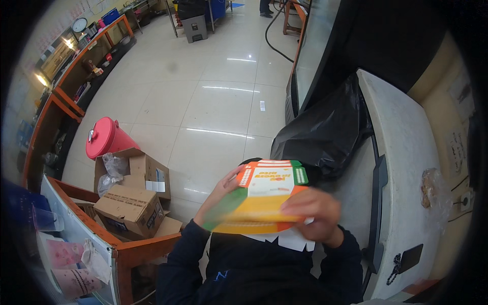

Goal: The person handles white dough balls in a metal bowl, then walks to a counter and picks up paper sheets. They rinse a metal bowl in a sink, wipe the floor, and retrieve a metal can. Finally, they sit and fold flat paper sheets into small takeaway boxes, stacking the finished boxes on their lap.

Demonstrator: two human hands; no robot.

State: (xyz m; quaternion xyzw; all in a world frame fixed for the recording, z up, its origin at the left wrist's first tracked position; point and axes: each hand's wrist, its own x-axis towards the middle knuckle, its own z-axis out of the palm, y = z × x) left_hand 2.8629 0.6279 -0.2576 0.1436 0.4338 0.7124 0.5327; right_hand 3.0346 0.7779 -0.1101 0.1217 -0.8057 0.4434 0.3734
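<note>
In front of my body I hold a partly folded cardboard food box point(267, 189), printed in orange, green, yellow and white. My left hand point(217, 195) grips its left side, the fingers partly hidden behind the board. At the near right edge, my right hand point(314, 212) closes on a yellow and orange panel, thumb on top; this hand is smeared by motion. The box's near left part is blurred too. Below it, over my lap, shows a white notched card edge point(295, 240); whether it belongs to the same box I cannot tell.
To my left stand brown cartons point(129, 211), a red lidded bucket point(109, 137) and an orange-framed table point(147, 249) with cups. On my right are a black plastic bag point(325, 134) and a white counter point(406, 147) bearing a phone-like dark slab point(410, 258) and a clear bag point(433, 188).
</note>
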